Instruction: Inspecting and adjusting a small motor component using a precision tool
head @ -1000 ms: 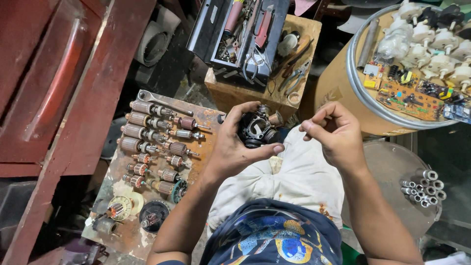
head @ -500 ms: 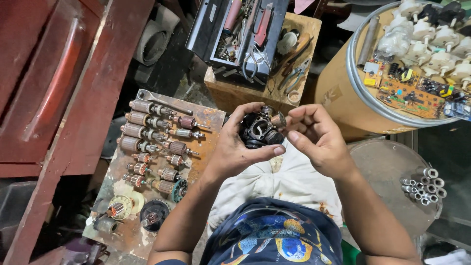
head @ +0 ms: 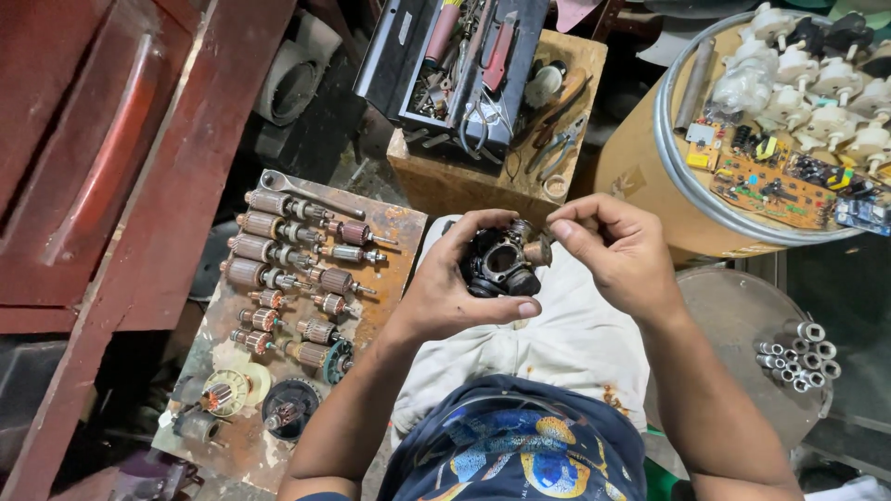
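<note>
Across the lower left of the frame lies your rusty flat metal board (head: 390,232), set with rows of copper-wound motor armatures (head: 278,250). At the upper right stands the tan fibre drum with a steel rim (head: 640,167), its top loaded with green circuit boards (head: 761,181) and white plastic motor parts (head: 817,74). At top centre an open black metal toolbox (head: 390,56) rests on a wooden block (head: 445,181). Low on the right, a round grey metal lid (head: 733,306) carries a cluster of small silver bearings (head: 798,357).

At the centre of the frame, over your pale cloth-covered lap (head: 557,343), is the black cast motor housing with a round open bore (head: 501,264). Your left hand (head: 445,288) is clenched round it from the left and below, thumb lying under its lower edge, fingers curled over the top. The bore faces up towards you.

The smallest piece is what matters: the short brown cylindrical part (head: 536,250) sits at the housing's right edge, touching it. Your right hand (head: 617,255) pinches it between thumb and forefinger, coming in from the right. Its long axis runs roughly left to right, pointing into the housing's side. So the right hand is the nearer one to that part, and the housing lies directly to the left of that pinch.
</note>
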